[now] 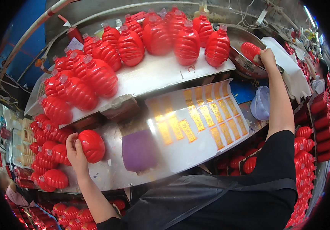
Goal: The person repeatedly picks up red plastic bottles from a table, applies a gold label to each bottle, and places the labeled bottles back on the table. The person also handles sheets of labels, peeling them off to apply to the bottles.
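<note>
My left hand is closed on the side of a glossy red bottle low over the bench, its rounded body facing me; the fingertips are partly hidden behind the bottle. Out at the far right, my right hand grips a ribbed red bottle by one end, tilted over the rim of a wide metal basin. Between my arms lies a white sheet with rows of gold labels. A folded purple cloth sits left of the sheet.
Red bottles stand upright along a raised white shelf. More bottles lie at the bench's left end. A pale lavender plastic pail is below the basin. White paper hangs at right; crates of red bottles flank me.
</note>
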The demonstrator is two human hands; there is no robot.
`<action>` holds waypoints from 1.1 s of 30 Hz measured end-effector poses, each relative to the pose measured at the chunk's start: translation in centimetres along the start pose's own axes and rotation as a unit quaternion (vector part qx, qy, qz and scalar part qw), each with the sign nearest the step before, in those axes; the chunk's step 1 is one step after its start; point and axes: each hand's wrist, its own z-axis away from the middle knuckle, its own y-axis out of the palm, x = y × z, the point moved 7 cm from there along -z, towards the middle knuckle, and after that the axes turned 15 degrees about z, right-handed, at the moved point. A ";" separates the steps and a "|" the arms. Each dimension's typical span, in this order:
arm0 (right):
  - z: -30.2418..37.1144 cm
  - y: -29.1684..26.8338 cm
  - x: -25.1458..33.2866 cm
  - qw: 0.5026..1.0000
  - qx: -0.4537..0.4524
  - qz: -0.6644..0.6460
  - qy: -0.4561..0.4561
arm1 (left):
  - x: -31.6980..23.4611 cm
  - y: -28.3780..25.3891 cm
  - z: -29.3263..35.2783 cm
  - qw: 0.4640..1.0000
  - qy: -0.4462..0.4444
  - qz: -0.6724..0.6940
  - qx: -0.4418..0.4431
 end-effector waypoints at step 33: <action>14.0 -22.0 12.4 0.907 0.110 -0.225 -0.339 | -14.9 18.1 7.8 0.912 0.290 -0.114 0.268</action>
